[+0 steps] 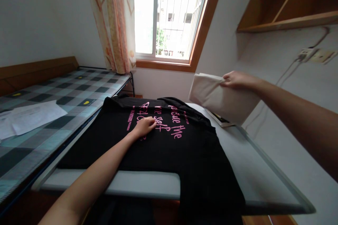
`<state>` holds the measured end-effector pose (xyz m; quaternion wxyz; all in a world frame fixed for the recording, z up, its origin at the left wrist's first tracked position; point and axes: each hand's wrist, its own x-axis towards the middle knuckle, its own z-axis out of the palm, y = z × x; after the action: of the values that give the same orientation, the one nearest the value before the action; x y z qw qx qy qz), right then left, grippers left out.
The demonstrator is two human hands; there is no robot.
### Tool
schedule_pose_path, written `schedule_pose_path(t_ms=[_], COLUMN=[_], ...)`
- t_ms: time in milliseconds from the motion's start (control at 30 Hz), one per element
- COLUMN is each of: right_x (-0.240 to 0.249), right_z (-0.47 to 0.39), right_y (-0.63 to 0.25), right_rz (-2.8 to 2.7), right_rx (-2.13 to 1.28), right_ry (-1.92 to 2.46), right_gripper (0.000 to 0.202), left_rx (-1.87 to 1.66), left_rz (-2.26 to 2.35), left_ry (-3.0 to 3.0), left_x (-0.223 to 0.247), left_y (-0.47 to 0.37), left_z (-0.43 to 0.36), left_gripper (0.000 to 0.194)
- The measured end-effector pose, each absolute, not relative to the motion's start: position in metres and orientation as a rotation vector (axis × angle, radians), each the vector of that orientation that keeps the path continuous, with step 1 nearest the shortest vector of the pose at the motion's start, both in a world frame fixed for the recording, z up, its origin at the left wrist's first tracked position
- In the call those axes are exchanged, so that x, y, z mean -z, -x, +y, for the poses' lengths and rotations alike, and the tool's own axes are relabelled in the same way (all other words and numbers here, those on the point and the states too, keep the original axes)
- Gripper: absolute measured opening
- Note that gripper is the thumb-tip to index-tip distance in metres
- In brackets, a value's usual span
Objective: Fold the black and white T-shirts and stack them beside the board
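Note:
A black T-shirt with pink lettering lies spread over a light-coloured table, its lower part hanging past the front edge. On the lettering rests my left hand, its fingers curled closed; whether they pinch any fabric is hidden. To the right, my right hand grips the upper edge of a folded cream cloth. The cloth is held up at a tilt, with its lower edge close to the table's right side. A dark and yellow patch shows under its lower edge, too little to name.
On the left stands a bed with a checked cover and white papers on it. The table meets the right wall, where cords hang from a socket. A wooden shelf juts out above. Behind are a window and a curtain.

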<state>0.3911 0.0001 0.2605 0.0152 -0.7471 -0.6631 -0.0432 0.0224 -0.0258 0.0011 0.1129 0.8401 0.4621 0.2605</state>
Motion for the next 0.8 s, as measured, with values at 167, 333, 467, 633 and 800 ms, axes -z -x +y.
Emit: schedule_pose_path(t_ms=[167,333,467,633,800], right_x=[-0.27,-0.185,-0.109,-0.085,-0.091], right_z=[0.008,0.019,0.023,0.024,0.028], right_y=[-0.425,-0.44,-0.433,-0.425,-0.428], right_rz=[-1.687,-1.799,-2.03,-2.035,-1.996], right_rx=[0.705,0.761,0.343,0.457,0.469], right_ry=[2.157,2.208,2.479,2.494,2.529], right_gripper=[0.045,0.048,0.044,0.049,0.05], left_rx=[-0.741,-0.726,-0.733,-0.712,-0.693], left_rz=[1.4,1.406,1.414,1.42,1.442], left_ry=[-2.467,-2.459,-2.436,-2.445,-2.44], left_x=[-0.003,-0.005,-0.004,-0.003,-0.005], left_y=[-0.025,-0.026,-0.026,-0.026,-0.027], left_z=[-0.027,-0.028,-0.027,-0.026,-0.029], left_gripper=[0.031,0.032,0.031,0.025,0.024])
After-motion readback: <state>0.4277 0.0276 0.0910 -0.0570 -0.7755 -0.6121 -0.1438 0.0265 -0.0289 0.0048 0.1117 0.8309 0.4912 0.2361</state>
